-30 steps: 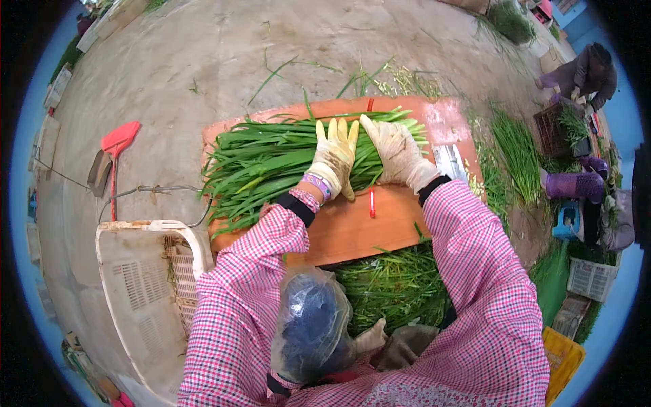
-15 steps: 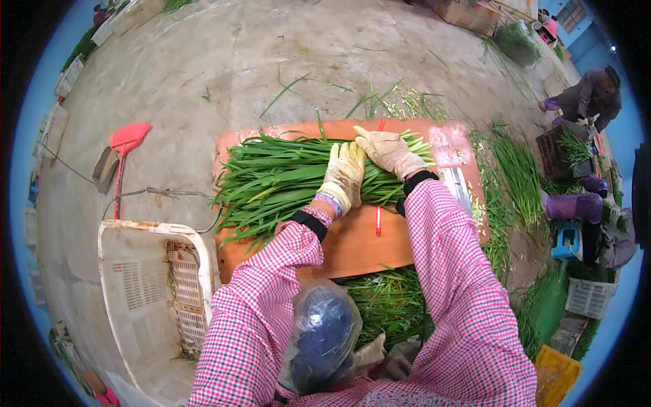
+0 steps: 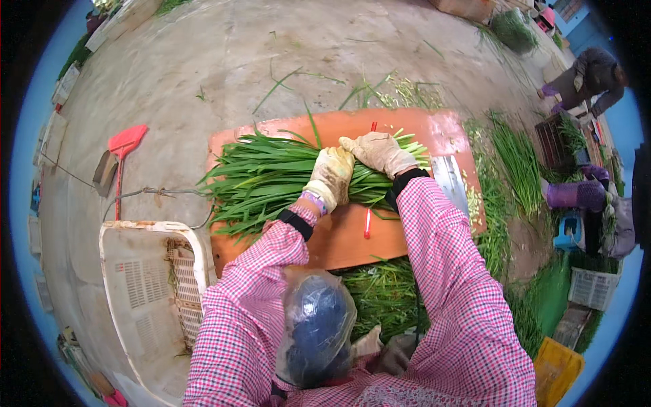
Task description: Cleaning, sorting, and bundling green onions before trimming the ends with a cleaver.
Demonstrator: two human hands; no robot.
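A thick bundle of garlic chives (image 3: 261, 178) lies across an orange board (image 3: 325, 247), its leaf tips to the left and its pale stem ends to the right. My left hand (image 3: 331, 175), in a stained cream glove, is closed over the middle of the bundle. Beside it my right hand (image 3: 380, 153), gloved too, grips the bundle nearer the stems, and the two hands touch. A red tie strip (image 3: 367, 224) runs beneath the chives, its ends showing on both sides. A metal blade-like plate (image 3: 449, 182) lies on the board by my right wrist.
A white plastic crate (image 3: 115, 292) stands at the lower left, near a red-headed long-handled tool (image 3: 127, 140). Loose chives (image 3: 513, 159) cover the floor to the right. A plastic-covered knee (image 3: 317, 325) is below the board. Another person (image 3: 593, 78) bends at the far right.
My left fingers, spread flatter over the chives before, have curled round them, and my right fingers have closed more. The board sits slightly higher and further left in view. The other person has shifted.
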